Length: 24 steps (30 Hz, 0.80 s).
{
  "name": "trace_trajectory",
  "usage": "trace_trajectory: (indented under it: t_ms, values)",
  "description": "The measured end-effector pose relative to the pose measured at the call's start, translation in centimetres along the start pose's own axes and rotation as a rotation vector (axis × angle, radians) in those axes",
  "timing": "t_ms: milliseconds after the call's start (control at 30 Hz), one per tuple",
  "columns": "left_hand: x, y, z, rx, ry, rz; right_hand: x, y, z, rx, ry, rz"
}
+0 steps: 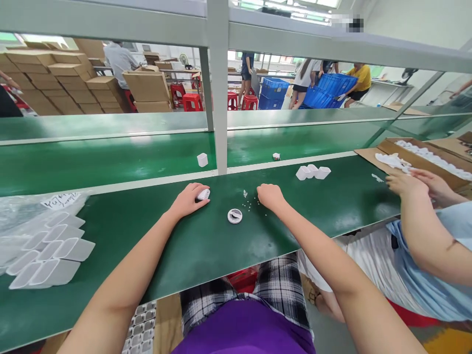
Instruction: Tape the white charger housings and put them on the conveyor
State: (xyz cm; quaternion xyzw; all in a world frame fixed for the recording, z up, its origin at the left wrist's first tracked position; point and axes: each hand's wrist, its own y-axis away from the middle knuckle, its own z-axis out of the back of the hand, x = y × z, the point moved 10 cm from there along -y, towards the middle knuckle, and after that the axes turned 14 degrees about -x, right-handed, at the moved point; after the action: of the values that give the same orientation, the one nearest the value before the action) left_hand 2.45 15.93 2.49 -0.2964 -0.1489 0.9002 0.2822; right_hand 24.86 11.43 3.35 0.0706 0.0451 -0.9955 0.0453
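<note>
My left hand (pixel 189 200) is curled round a small white plastic housing (pixel 204 195), which rests on or just over the green bench top. To its right, my right hand (pixel 271 196) is closed, knuckles up, low over the bench; whatever its fingertips pinch is hidden. Tiny white bits (pixel 249 204) lie scattered beside that hand, with a small heap (pixel 245 193) of them just behind. Between my hands, nearer to me, sits a round white part (pixel 235 216) with a dark opening and a bar across it.
Several white open-ended sleeves (pixel 55 250) lie at left by a plastic bag (pixel 22 216). White cups (pixel 312 172) stand at back right. A metal post (pixel 221 88) rises ahead. At right a co-worker's hands (pixel 416 184) work by a cardboard box (pixel 424 157).
</note>
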Motion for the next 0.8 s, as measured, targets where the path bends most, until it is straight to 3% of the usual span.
trace_trajectory:
  t_ms: [167, 300, 433, 633, 800]
  values:
    - [0.4, -0.2, 0.4, -0.103, 0.09, 0.24, -0.2, 1.0, 2.5, -0.236, -0.39, -0.096]
    - [-0.1, 0.1, 0.4, -0.133, 0.169, 0.274, 3.4, -0.5, 3.8, -0.349, -0.665, -0.004]
    - [-0.4, 0.4, 0.5, -0.114, 0.167, 0.227, 8.1, -2.0, 4.3, -0.385, -0.793, 0.151]
    - [2.1, 0.3, 0.5, -0.172, 0.153, 0.32, 10.8, -1.8, 2.4, -0.418, -0.805, 0.324]
    - [5.6, 1.7, -0.1, -0.129, 0.139, 0.436, 11.3, -1.8, 0.8, -0.494, -0.923, 0.329]
